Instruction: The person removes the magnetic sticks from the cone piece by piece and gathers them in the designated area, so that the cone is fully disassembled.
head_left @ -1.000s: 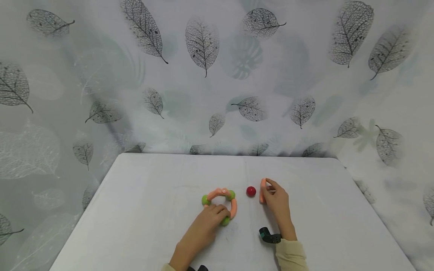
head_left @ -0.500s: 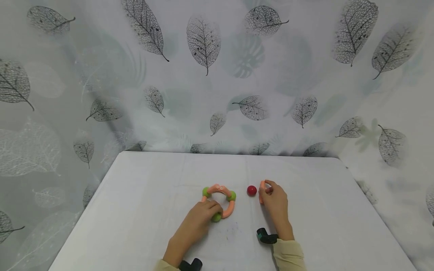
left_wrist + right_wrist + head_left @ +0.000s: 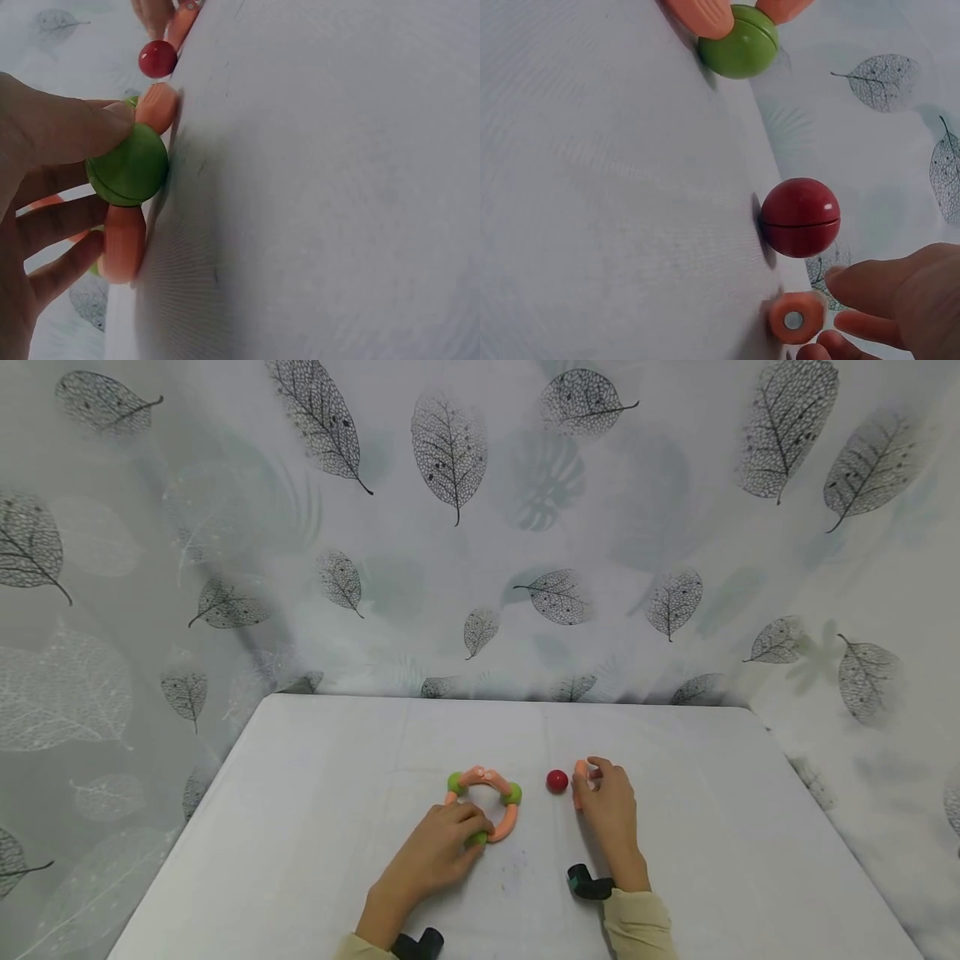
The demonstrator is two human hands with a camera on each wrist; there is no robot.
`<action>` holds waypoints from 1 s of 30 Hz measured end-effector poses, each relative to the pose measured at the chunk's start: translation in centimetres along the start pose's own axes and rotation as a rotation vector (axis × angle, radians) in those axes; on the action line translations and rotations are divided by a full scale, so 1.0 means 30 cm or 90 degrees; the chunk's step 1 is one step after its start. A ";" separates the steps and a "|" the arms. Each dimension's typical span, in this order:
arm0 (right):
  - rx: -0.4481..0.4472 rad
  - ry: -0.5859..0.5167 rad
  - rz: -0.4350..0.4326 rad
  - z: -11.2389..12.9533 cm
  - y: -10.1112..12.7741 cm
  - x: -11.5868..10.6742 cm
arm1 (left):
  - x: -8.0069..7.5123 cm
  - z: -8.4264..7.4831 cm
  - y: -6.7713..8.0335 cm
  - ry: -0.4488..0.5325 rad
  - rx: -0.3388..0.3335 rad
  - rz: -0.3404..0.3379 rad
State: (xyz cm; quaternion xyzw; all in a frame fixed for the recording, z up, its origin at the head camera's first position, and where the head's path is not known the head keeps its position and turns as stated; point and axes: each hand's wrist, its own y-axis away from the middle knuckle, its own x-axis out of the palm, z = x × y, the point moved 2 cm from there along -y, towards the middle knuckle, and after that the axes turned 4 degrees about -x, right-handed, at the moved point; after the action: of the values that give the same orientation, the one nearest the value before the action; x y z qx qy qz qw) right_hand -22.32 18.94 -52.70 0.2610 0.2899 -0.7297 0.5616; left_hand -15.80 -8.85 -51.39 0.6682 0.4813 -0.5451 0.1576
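In the head view my left hand (image 3: 438,847) grips a ring of orange curved rods (image 3: 512,821) and green balls at its near side. The left wrist view shows the thumb and fingers around one green ball (image 3: 129,166), with a short orange rod (image 3: 124,244) joined below it. My right hand (image 3: 611,806) is at a separate orange rod (image 3: 580,768), its thumb and fingers on either side. That rod lies on the table, and its end shows a round metal disc (image 3: 793,320) in the right wrist view. A glossy red ball (image 3: 557,782) sits just left of this rod.
The white table (image 3: 337,760) reaches back to a leaf-printed cloth (image 3: 487,552) hanging behind and at both sides. Dark wrist straps with small cameras (image 3: 588,883) are on both arms, below pale yellow sleeves (image 3: 637,918).
The ring and my left hand have shifted a little left and the ring has turned slightly. My right hand, its rod and the red ball stay nearly where they were.
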 end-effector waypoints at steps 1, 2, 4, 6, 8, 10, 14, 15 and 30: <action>0.003 -0.007 -0.003 0.001 0.001 -0.004 | 0.000 -0.001 -0.001 0.003 0.001 -0.003; 0.005 -0.011 -0.007 0.002 0.003 -0.010 | 0.002 -0.001 -0.001 0.004 0.003 -0.008; 0.003 -0.024 -0.019 0.004 0.006 -0.018 | 0.004 0.001 0.000 0.011 0.006 -0.015; -0.009 -0.041 -0.034 0.007 0.007 -0.022 | 0.008 0.004 0.003 0.012 0.009 -0.024; -0.036 -0.056 -0.048 0.015 0.007 -0.022 | 0.011 0.010 0.008 0.008 0.012 -0.037; -0.069 -0.076 -0.062 0.028 0.007 -0.019 | 0.011 0.016 0.011 0.006 0.012 -0.049; -0.124 -0.124 -0.065 0.061 0.012 -0.009 | 0.009 0.027 0.010 0.003 0.004 -0.066; -0.131 -0.131 -0.061 0.069 0.014 -0.004 | 0.007 0.029 0.009 0.001 0.002 -0.067; -0.287 -0.203 0.118 0.157 0.056 0.097 | 0.018 0.040 0.004 0.000 -0.017 -0.092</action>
State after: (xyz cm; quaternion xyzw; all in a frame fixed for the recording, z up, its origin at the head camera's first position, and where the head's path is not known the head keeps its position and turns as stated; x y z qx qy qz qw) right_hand -21.62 13.28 -51.70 0.0373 0.3275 -0.6244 0.7082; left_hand -16.42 -9.54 -52.32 0.6294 0.5358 -0.5484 0.1268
